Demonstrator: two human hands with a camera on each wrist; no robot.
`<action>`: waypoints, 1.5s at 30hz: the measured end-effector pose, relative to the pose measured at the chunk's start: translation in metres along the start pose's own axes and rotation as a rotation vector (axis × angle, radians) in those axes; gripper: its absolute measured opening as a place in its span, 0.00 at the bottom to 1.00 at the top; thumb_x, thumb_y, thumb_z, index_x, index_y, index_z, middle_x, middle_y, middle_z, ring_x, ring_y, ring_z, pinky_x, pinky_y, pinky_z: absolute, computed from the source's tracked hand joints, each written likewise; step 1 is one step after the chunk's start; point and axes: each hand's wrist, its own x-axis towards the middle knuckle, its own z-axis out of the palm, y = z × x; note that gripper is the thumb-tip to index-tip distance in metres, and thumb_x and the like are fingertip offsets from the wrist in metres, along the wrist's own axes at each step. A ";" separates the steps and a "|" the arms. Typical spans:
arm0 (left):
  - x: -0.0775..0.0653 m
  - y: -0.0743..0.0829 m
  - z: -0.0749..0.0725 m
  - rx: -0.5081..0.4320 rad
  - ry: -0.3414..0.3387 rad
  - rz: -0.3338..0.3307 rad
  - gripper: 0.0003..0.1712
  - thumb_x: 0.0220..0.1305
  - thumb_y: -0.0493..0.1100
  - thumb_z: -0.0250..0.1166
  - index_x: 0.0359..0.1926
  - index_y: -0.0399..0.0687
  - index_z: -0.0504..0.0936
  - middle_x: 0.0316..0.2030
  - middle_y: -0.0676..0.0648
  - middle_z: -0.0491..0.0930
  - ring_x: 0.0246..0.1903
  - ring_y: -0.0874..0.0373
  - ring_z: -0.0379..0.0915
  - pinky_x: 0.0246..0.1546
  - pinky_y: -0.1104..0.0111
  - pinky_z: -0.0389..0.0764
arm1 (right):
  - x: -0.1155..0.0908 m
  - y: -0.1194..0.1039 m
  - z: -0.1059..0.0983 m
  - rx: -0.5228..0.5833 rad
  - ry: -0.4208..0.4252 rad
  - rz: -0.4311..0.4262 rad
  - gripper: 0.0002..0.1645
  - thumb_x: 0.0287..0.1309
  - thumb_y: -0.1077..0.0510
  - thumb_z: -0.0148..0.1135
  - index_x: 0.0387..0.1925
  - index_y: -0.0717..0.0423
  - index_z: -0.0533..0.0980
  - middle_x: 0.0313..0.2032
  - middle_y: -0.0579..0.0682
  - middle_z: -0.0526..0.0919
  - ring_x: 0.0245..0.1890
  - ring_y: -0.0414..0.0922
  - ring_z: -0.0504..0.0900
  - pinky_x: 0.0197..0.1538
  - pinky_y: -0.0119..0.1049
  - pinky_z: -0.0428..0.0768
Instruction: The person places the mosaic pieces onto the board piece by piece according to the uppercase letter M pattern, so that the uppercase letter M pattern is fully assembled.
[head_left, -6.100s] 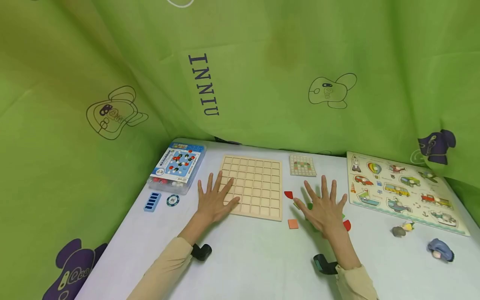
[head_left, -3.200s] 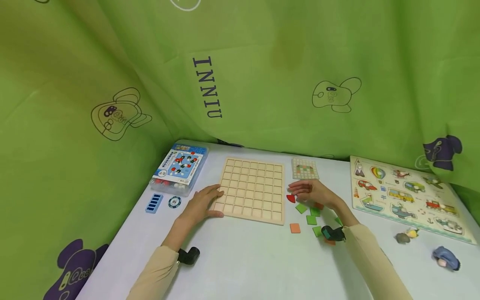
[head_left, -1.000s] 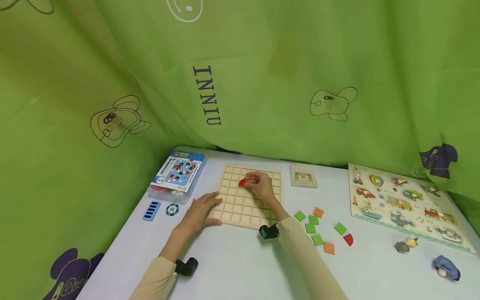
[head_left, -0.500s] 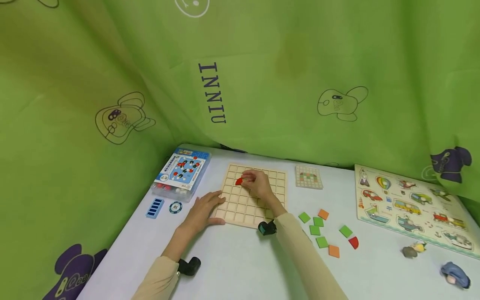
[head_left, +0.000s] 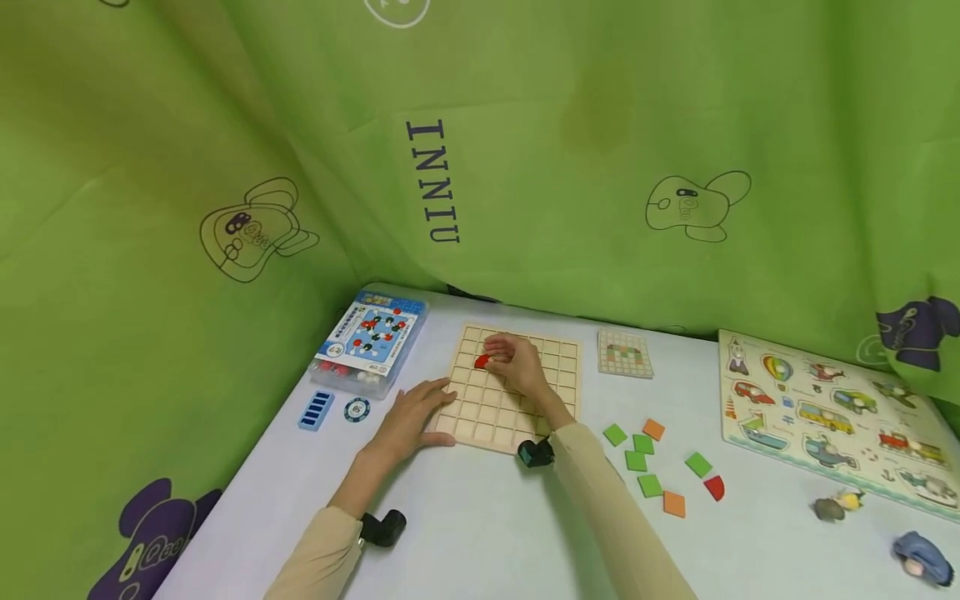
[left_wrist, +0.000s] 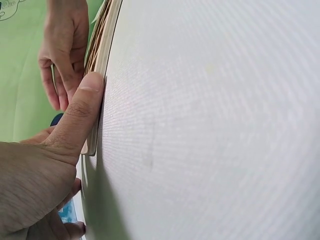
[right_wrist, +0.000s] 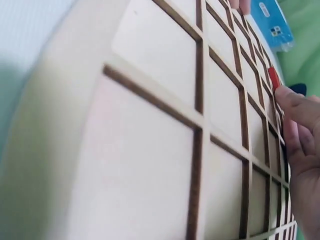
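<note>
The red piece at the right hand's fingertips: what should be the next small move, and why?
Probably the right hand should settle the red piece into the grid board: that hand pinches it over the board, and the left hand touches the board's edge.

board (head_left: pixel 476 409): pale wood, square grid (edged brown up close) | quarter-round pieces (head_left: pixel 481 362): red | square tiles (head_left: pixel 649 485): green, orange | curtain (head_left: pixel 540 208): green, purple-printed | sleeves (head_left: pixel 611 512): beige
</note>
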 end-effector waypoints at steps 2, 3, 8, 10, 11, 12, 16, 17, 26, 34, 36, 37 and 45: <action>0.000 0.000 0.000 0.004 0.002 -0.004 0.41 0.45 0.53 0.74 0.61 0.44 0.74 0.68 0.41 0.63 0.66 0.36 0.56 0.59 0.32 0.54 | 0.001 0.001 0.002 -0.016 0.003 -0.007 0.25 0.49 0.74 0.67 0.51 0.73 0.74 0.46 0.66 0.81 0.47 0.58 0.81 0.47 0.37 0.82; 0.000 0.000 0.000 0.002 0.001 -0.005 0.41 0.45 0.53 0.74 0.61 0.44 0.74 0.68 0.41 0.63 0.66 0.36 0.56 0.60 0.32 0.54 | 0.001 0.001 0.002 -0.023 0.010 -0.005 0.25 0.48 0.74 0.68 0.51 0.74 0.74 0.45 0.66 0.81 0.46 0.58 0.81 0.47 0.38 0.82; 0.001 0.001 0.000 -0.003 -0.003 0.003 0.41 0.46 0.53 0.74 0.61 0.43 0.74 0.68 0.40 0.63 0.66 0.34 0.56 0.59 0.31 0.54 | -0.001 -0.001 0.002 -0.031 0.053 -0.017 0.24 0.46 0.75 0.69 0.49 0.74 0.75 0.43 0.68 0.81 0.44 0.60 0.81 0.46 0.43 0.82; 0.001 0.001 0.000 -0.003 0.000 0.002 0.41 0.46 0.53 0.74 0.61 0.43 0.74 0.68 0.40 0.63 0.65 0.34 0.56 0.59 0.31 0.54 | -0.003 -0.001 0.001 -0.030 0.060 -0.042 0.24 0.46 0.75 0.69 0.48 0.73 0.76 0.42 0.67 0.82 0.43 0.58 0.82 0.45 0.41 0.83; 0.000 0.001 0.000 -0.002 0.003 0.002 0.41 0.46 0.53 0.74 0.61 0.43 0.74 0.67 0.40 0.63 0.65 0.34 0.57 0.59 0.31 0.54 | -0.003 0.000 0.001 -0.028 0.059 -0.052 0.23 0.46 0.74 0.70 0.47 0.73 0.76 0.41 0.65 0.82 0.42 0.56 0.83 0.44 0.40 0.83; 0.000 0.001 0.000 0.001 0.004 0.002 0.41 0.45 0.53 0.74 0.61 0.42 0.74 0.67 0.40 0.63 0.65 0.34 0.57 0.59 0.31 0.55 | -0.001 0.006 0.000 -0.021 0.052 -0.086 0.23 0.46 0.71 0.71 0.47 0.70 0.77 0.40 0.62 0.83 0.41 0.52 0.83 0.42 0.37 0.83; 0.000 0.000 0.000 0.008 -0.003 -0.004 0.42 0.46 0.53 0.73 0.62 0.43 0.73 0.68 0.41 0.62 0.66 0.34 0.56 0.60 0.32 0.54 | -0.002 0.004 0.000 -0.021 0.052 -0.093 0.23 0.45 0.71 0.72 0.47 0.70 0.77 0.40 0.60 0.83 0.39 0.48 0.84 0.40 0.33 0.83; 0.000 0.000 0.000 0.011 -0.005 -0.003 0.42 0.46 0.53 0.73 0.62 0.43 0.73 0.68 0.41 0.62 0.66 0.34 0.56 0.60 0.32 0.55 | -0.002 0.003 -0.001 -0.025 0.053 -0.083 0.24 0.45 0.71 0.72 0.47 0.70 0.77 0.40 0.61 0.83 0.39 0.49 0.84 0.41 0.33 0.83; 0.000 0.001 0.000 0.002 0.007 0.003 0.41 0.46 0.53 0.74 0.61 0.43 0.74 0.67 0.40 0.63 0.65 0.34 0.57 0.59 0.32 0.54 | -0.002 -0.005 0.001 -0.055 0.050 0.018 0.25 0.45 0.75 0.69 0.49 0.73 0.75 0.43 0.66 0.82 0.43 0.57 0.82 0.44 0.36 0.83; 0.000 -0.001 0.002 0.013 -0.002 -0.017 0.42 0.45 0.54 0.73 0.62 0.44 0.74 0.68 0.42 0.62 0.67 0.36 0.55 0.61 0.33 0.52 | -0.015 -0.005 -0.026 -0.030 0.050 -0.004 0.25 0.48 0.77 0.67 0.51 0.75 0.74 0.44 0.68 0.81 0.44 0.60 0.81 0.47 0.43 0.82; 0.000 -0.002 0.002 0.019 -0.004 -0.021 0.42 0.45 0.55 0.73 0.62 0.44 0.73 0.68 0.41 0.62 0.67 0.36 0.55 0.61 0.33 0.52 | -0.023 -0.005 -0.039 -0.030 0.054 -0.003 0.24 0.49 0.76 0.66 0.51 0.76 0.73 0.45 0.69 0.80 0.44 0.62 0.81 0.49 0.44 0.81; 0.000 -0.002 0.002 0.019 -0.004 -0.022 0.42 0.45 0.55 0.73 0.62 0.44 0.73 0.68 0.41 0.62 0.67 0.36 0.55 0.61 0.33 0.52 | -0.028 -0.005 -0.046 -0.027 0.056 0.005 0.24 0.50 0.76 0.65 0.51 0.76 0.73 0.45 0.70 0.80 0.44 0.62 0.81 0.49 0.43 0.81; -0.002 0.000 0.001 -0.002 0.004 0.007 0.42 0.46 0.53 0.73 0.62 0.42 0.73 0.68 0.40 0.62 0.66 0.34 0.55 0.59 0.31 0.53 | -0.093 -0.003 -0.120 -0.003 0.112 0.092 0.24 0.54 0.73 0.64 0.53 0.76 0.71 0.49 0.73 0.77 0.48 0.61 0.79 0.47 0.26 0.79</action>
